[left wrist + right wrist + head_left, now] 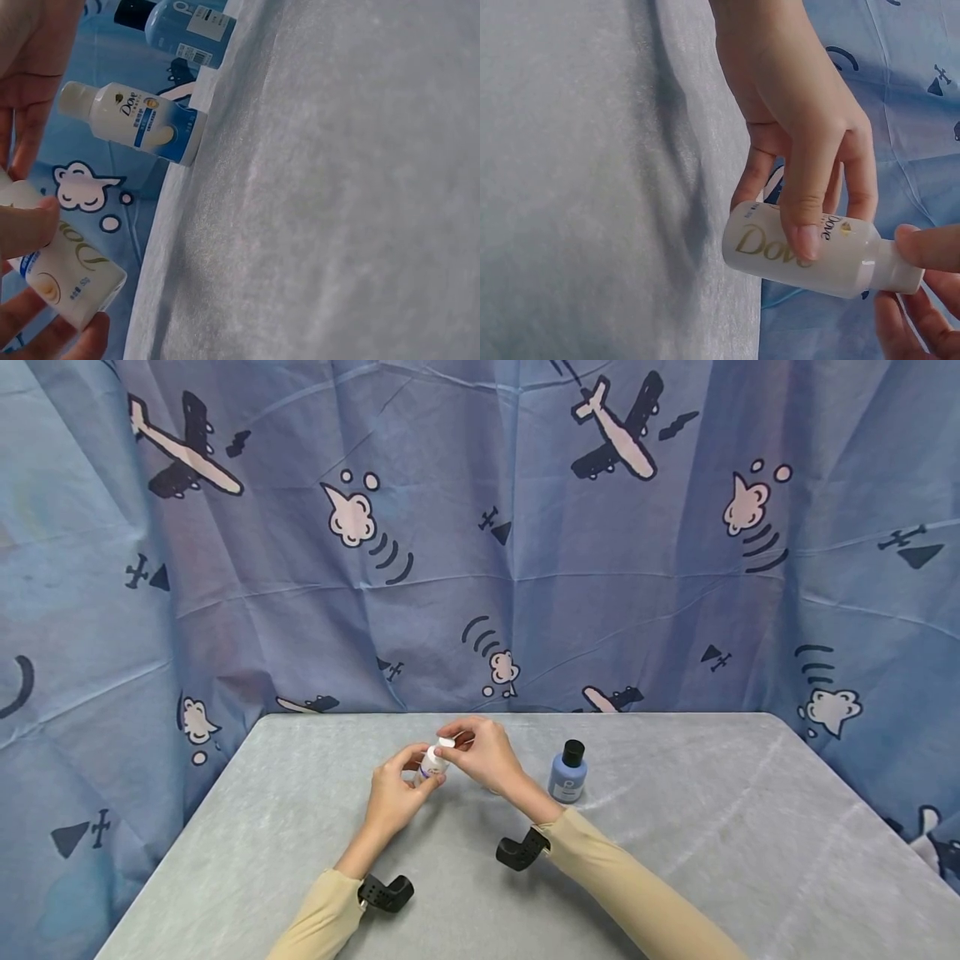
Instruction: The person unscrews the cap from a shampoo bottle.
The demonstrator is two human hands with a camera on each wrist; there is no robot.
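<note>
My left hand (397,789) holds a small white Dove bottle (832,262) by its body, thumb on one side and fingers on the other. The bottle is tilted above the table. My right hand (483,756) pinches its white cap (901,274) between thumb and fingers. In the left wrist view a second Dove bottle (146,120), white with a blue lower part, stands behind the hands; the right arm hides nearly all of it in the head view. A blue bottle (567,777) with a black cap stands to the right of my right wrist.
A pale grey cloth covers the table (750,827). Behind its far edge hangs a blue curtain (450,527) printed with planes and clouds. Black wrist cameras (386,893) sit on both forearms, over beige sleeves (637,893).
</note>
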